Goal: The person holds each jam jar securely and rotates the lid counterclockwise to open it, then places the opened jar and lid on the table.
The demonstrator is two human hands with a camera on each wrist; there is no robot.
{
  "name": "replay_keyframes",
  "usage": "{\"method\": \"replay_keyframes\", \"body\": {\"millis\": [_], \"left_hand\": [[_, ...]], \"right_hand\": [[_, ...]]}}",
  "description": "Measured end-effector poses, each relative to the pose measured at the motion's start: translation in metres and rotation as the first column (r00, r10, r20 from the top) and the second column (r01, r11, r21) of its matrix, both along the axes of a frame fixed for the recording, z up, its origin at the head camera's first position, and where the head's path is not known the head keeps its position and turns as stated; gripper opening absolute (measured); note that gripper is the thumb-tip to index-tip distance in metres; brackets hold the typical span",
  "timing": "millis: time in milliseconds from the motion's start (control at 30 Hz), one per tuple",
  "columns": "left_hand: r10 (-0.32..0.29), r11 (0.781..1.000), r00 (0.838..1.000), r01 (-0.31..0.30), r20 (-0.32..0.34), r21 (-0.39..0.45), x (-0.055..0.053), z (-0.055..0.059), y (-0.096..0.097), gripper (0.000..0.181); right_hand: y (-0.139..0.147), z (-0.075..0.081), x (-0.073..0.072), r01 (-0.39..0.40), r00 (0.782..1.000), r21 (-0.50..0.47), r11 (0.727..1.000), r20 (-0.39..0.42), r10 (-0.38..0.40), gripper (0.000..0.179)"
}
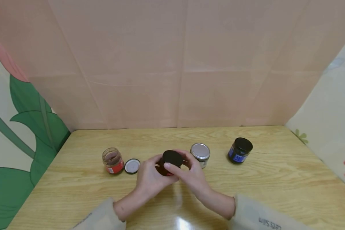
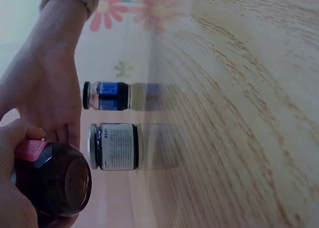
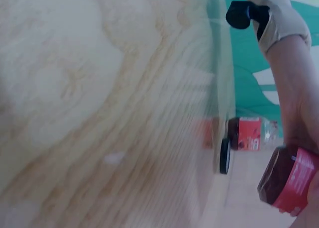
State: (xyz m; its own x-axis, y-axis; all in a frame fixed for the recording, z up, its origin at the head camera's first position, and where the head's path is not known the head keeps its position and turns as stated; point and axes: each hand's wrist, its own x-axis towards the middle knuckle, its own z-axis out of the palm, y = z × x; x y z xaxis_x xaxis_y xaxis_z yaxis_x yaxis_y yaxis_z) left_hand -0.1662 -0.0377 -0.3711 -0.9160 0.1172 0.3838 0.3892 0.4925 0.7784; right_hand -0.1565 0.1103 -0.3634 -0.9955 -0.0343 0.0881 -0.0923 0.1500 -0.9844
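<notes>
Held up over the middle of the table is a dark, faceted glass jar (image 2: 52, 180) with a red label (image 3: 299, 180) and a black lid (image 1: 173, 157). My left hand (image 1: 150, 176) grips the jar's body from the left. From the other side my right hand (image 1: 196, 176) holds the lid, its thumb at the near edge and its fingers round the far edge. The jar tilts toward me, so its lid top shows in the head view and its base in the left wrist view. Both hands hide much of the body.
An open jar with a red label (image 1: 115, 166) stands at left, beside an upturned lid (image 1: 132, 166). Just behind my right hand is a silver-lidded jar (image 1: 200, 151). Farther right stands a black-lidded jar with a blue label (image 1: 237, 156). A pinkish sheet (image 1: 172, 80) hangs behind the table.
</notes>
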Motion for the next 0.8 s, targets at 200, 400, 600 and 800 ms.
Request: {"method": "replay_keyframes", "body": {"millis": [200,400,600,800], "left_hand": [[0.063,0.997,0.997,-0.065,-0.055,-0.034,-0.002,0.001,0.001,0.037],[0.106,0.99,0.992,-0.112,-0.069,-0.09,-0.001,0.002,0.002,0.04],[0.117,0.985,0.992,-0.122,-0.042,-0.12,0.002,0.005,0.005,0.046],[0.128,0.978,0.987,-0.141,-0.094,-0.154,0.001,0.002,0.006,0.046]], "right_hand": [[-0.003,0.002,0.007,0.126,0.991,0.027,0.992,-0.037,-0.125,0.049],[-0.008,0.003,0.009,0.177,0.983,0.003,0.984,-0.044,-0.177,0.05],[-0.013,0.006,0.008,0.201,0.979,-0.015,0.979,-0.019,-0.201,0.052],[-0.017,0.01,0.005,0.217,0.976,-0.014,0.976,0.033,-0.217,0.055]]}}
